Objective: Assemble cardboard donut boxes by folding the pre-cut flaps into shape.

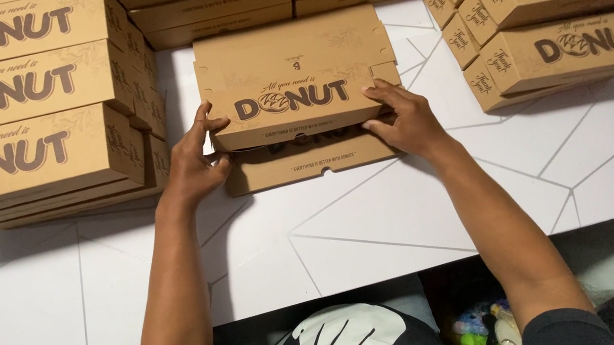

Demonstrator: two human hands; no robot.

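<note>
I hold a flat box (295, 89) of brown, matte cardboard in the middle of the white table (412, 222), which has thin grey lines. My left hand (196, 165) grips its left edge, fingers bent around the corner. My right hand (405, 121) presses on the right edge with fingers together. The front flap (313, 159) is folded under. Stacks of closed boxes (13, 103) like this one stand on the left, others (566, 4) on the right. What is inside them I cannot tell.

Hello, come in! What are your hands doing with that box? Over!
Left hand and right hand grip the brown box by its ends. Box half folded on white table. Box stacks flank it.
</note>
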